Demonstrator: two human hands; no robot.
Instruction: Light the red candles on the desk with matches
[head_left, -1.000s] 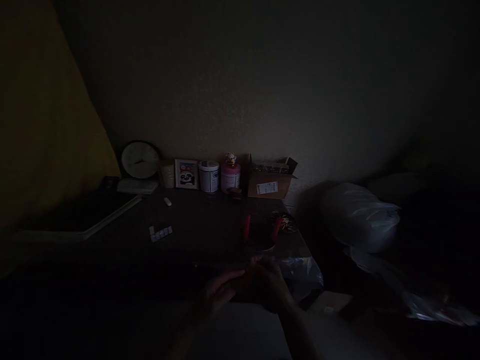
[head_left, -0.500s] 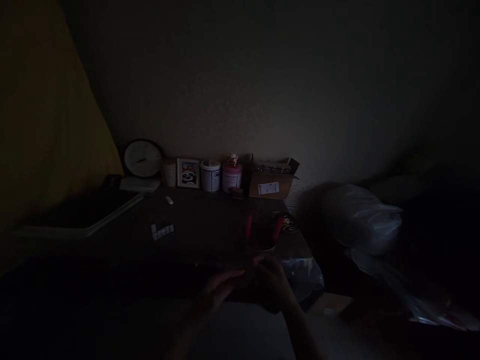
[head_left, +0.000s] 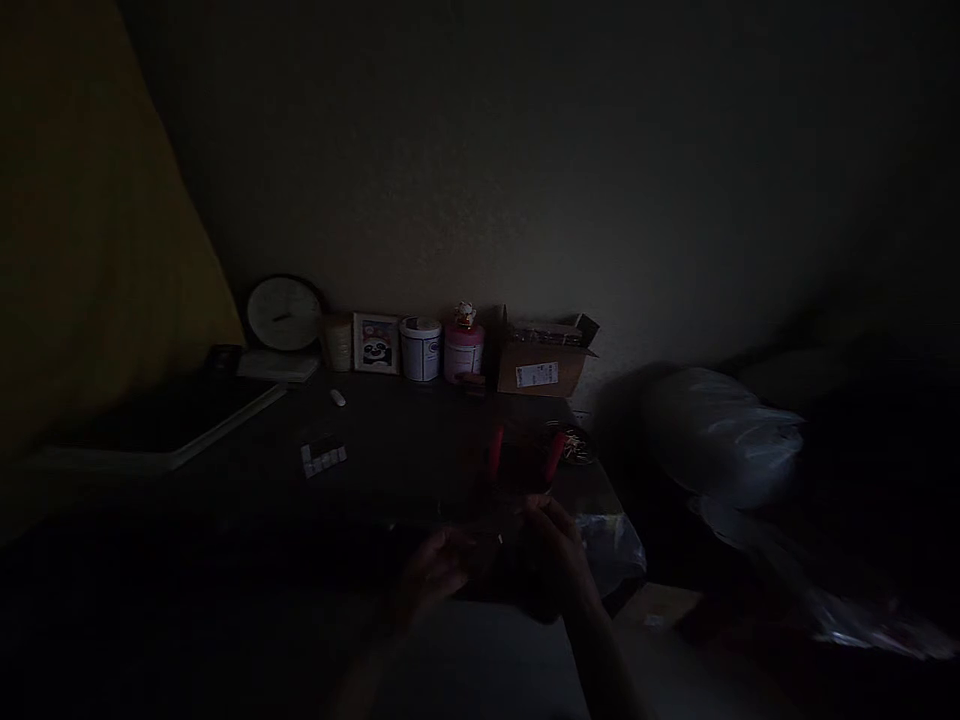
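Observation:
The room is very dark. My left hand (head_left: 435,572) and my right hand (head_left: 559,550) are held close together near the front edge of a dark table (head_left: 390,450). Both look curled around a small thing between them that I cannot make out. Just beyond them stands a dark container with two red handles (head_left: 523,462). A crumpled clear plastic bag (head_left: 611,548) lies right of my right hand.
Along the wall stand a round clock (head_left: 283,313), a small framed picture (head_left: 376,343), a white tub (head_left: 420,349), a pink jar (head_left: 463,350) and a cardboard box (head_left: 546,360). A small white block (head_left: 323,458) lies mid-table. A pale stuffed bag (head_left: 724,432) sits at right.
My hands have shifted slightly; the right one rose a little toward the red-handled container and the left one drew lower. The view moved a bit.

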